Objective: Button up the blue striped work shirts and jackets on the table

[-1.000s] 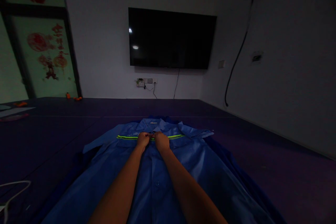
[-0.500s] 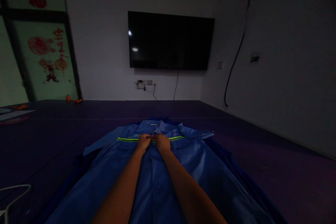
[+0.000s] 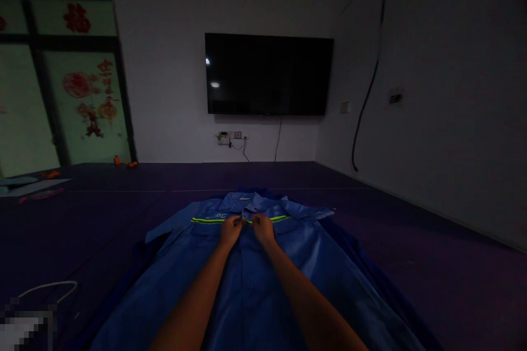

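A blue short-sleeved shirt lies spread out front side up, its collar pointing away from me. A yellow-green stripe crosses its chest below pale lettering. At the upper front opening, my left hand pinches the shirt's edge with thumb and fingers together. My right hand is closed on the other side of the opening, a small gap from the left. Its fingertips seem to grip the cloth, though dim light blurs them. Darker blue cloth shows from under the shirt.
The shirt lies on a dark purple surface. A white cable curls at lower left, beside a blurred-out patch. Flat pale items and small orange objects lie farther left. A television hangs on the far wall; a black cable dangles at right.
My hands were close together at the shirt's front; now they are slightly farther apart. The view has tilted up and turned a little left.
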`<state>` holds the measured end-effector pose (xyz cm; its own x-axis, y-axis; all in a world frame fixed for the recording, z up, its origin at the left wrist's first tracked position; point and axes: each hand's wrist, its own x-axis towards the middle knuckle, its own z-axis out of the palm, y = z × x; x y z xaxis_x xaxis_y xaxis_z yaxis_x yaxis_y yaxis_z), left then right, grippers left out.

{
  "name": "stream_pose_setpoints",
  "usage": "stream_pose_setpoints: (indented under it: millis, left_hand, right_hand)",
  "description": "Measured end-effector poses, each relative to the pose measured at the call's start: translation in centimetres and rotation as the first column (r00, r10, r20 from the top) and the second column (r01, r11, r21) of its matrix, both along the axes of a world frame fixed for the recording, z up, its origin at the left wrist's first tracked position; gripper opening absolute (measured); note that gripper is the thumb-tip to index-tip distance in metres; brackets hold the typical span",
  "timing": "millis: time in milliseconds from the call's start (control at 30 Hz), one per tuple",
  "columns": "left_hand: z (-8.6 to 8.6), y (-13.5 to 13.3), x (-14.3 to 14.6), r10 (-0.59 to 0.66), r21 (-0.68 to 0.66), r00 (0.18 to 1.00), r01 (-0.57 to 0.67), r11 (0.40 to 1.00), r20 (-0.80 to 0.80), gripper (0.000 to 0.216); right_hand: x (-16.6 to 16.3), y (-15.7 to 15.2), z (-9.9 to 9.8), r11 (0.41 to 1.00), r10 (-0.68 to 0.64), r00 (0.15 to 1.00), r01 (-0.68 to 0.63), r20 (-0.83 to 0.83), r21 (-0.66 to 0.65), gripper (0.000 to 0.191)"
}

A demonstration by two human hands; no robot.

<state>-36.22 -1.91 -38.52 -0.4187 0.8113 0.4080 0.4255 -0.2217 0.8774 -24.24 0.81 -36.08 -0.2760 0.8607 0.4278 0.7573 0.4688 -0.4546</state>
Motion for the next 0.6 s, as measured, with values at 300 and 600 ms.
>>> stream_pose_setpoints:
  millis: [300, 600]
  left_hand:
    - [-0.8, -7.7, 2.5, -0.019, -0.116, 0.972, 0.047, 0.992, 0.233, 0.039]
    - [-0.8, -8.9, 2.9, -0.1, -0.067, 0.991, 0.107, 0.992, 0.092, 0.034]
  right_hand:
    - [1.8, -6.8, -0.2, 0.987, 0.147, 0.984, -0.14, 0.1, -0.076, 0.025]
    - [1.2, -8.5, -0.3, 0.991, 0.131, 0.959, -0.125, 0.251, -0.037, 0.026]
